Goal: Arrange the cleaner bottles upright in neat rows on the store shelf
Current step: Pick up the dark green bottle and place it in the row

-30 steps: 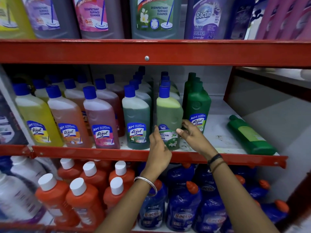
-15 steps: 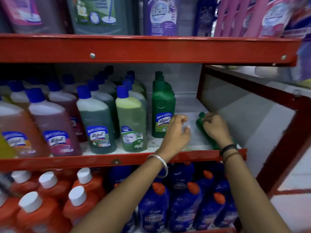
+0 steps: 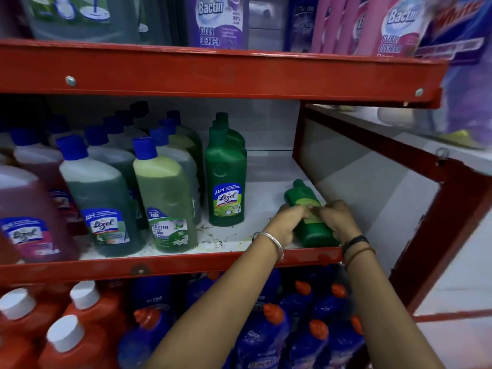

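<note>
A green cleaner bottle (image 3: 303,196) lies on its side at the right end of the middle shelf (image 3: 170,263), cap pointing to the back. My left hand (image 3: 286,222) grips its left side and my right hand (image 3: 336,218) grips its right side, both around the middle of the bottle. To the left stands an upright dark green Lizol bottle (image 3: 226,179) at the front of a short row. Further left are rows of blue-capped bottles, with a light green Bactin bottle (image 3: 165,198) and a grey-green Lizol bottle (image 3: 101,203) in front.
Bare white shelf floor (image 3: 266,169) lies between the dark green row and the lying bottle. The red side frame (image 3: 426,209) closes the right end. Large floor cleaner bottles (image 3: 218,20) stand above. Orange bottles (image 3: 80,315) and blue bottles (image 3: 266,328) fill the shelf below.
My view swung right along the shelf. Both hands left the light green Bactin bottle, moved right and closed on the lying green bottle.
</note>
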A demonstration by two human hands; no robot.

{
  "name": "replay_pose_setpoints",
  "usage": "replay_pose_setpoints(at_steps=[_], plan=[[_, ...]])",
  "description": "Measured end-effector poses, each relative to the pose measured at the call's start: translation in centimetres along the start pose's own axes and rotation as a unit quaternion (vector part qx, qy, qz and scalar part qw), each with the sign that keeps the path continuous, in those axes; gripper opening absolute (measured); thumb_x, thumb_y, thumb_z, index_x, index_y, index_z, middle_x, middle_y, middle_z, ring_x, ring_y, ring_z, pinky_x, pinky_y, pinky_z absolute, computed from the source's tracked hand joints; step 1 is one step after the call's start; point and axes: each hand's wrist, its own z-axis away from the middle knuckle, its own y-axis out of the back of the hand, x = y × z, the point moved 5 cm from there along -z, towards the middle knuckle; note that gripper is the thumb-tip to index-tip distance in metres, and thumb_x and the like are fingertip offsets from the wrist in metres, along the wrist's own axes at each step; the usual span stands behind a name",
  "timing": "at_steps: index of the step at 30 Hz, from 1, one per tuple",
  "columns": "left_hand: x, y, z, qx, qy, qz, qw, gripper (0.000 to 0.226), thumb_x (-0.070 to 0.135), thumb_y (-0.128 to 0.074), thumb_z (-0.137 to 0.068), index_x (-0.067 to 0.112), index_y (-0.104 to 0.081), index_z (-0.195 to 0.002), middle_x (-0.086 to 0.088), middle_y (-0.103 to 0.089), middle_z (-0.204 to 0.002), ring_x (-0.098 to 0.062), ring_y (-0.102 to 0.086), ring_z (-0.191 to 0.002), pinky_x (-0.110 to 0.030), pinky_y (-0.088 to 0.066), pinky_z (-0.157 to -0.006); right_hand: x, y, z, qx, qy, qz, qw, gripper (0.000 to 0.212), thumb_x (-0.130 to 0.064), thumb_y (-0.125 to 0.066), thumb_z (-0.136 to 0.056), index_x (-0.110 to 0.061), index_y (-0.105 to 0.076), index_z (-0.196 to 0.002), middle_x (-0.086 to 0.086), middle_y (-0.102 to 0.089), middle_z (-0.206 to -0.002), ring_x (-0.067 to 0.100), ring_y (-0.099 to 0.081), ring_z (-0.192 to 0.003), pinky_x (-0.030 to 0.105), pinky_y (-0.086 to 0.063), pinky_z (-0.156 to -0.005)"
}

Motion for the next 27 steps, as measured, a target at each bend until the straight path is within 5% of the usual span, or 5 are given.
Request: replay_pose_setpoints(at_steps=[3, 9, 17, 24, 27], plan=[[0.9, 1.3, 0.6, 0.013, -0.036, 0.035, 0.999, 0.046, 0.001, -0.059, -0.077, 0.0, -0.049, -0.121, -0.02, -0.063, -0.116, -0.033, -0.064, -0.102, -0.04, -0.055, -0.081, 0.0, -0.7, 0.3, -0.027, 0.008, -0.122, 0.992, 0.049, -0.011, -0.072, -0.078, 0.005, -0.049, -0.118, 0.02, -0.057, -0.106, 0.016, -0.063, -0.065, 0.02, -0.051, -0.041], [3.2, 4.7, 3.1, 0.077, -0.177, -0.106, 0.975, 0.041, -0.001, -0.061, -0.079, 0.013, -0.037, -0.109, -0.011, -0.062, -0.102, -0.027, -0.062, -0.095, -0.039, -0.056, -0.08, -2.3, -3.7, 3.3, -0.143, 0.084, -0.259, 0.951, 0.045, -0.007, -0.071, -0.073, 0.004, -0.056, -0.113, 0.016, -0.067, -0.098, 0.017, -0.071, -0.072, 0.027, -0.059, -0.059], [2.2, 11.6, 8.2, 0.163, -0.335, -0.143, 0.917, 0.054, -0.014, -0.053, -0.072, 0.018, -0.038, -0.113, 0.003, -0.055, -0.105, -0.017, -0.056, -0.102, -0.034, -0.048, -0.091, -4.9, -8.4, 8.3, -0.214, 0.219, -0.14, 0.942, 0.055, 0.012, -0.067, -0.073, -0.011, -0.044, -0.118, 0.0, -0.062, -0.104, 0.004, -0.065, -0.088, 0.02, -0.057, -0.074], [0.9, 14.9, 9.8, 0.206, -0.33, -0.201, 0.899, 0.056, -0.012, -0.046, -0.078, 0.012, -0.039, -0.129, -0.004, -0.058, -0.115, -0.018, -0.056, -0.107, -0.021, -0.043, -0.084, -4.7, -11.2, 10.6, -0.187, 0.239, -0.098, 0.948, 0.063, 0.008, -0.072, -0.071, -0.007, -0.039, -0.122, -0.001, -0.057, -0.111, -0.002, -0.061, -0.094, 0.013, -0.053, -0.074], [0.4, 15.3, 9.7, 0.207, -0.304, -0.232, 0.9, 0.052, 0.002, -0.054, -0.083, 0.01, -0.04, -0.132, -0.01, -0.06, -0.123, -0.024, -0.057, -0.113, -0.031, -0.047, -0.091, -4.8, -11.3, 11.1, -0.131, 0.251, -0.063, 0.957, 0.056, -0.006, -0.076, -0.072, -0.011, -0.041, -0.116, 0.005, -0.055, -0.115, 0.008, -0.058, -0.097, 0.016, -0.052, -0.07]])
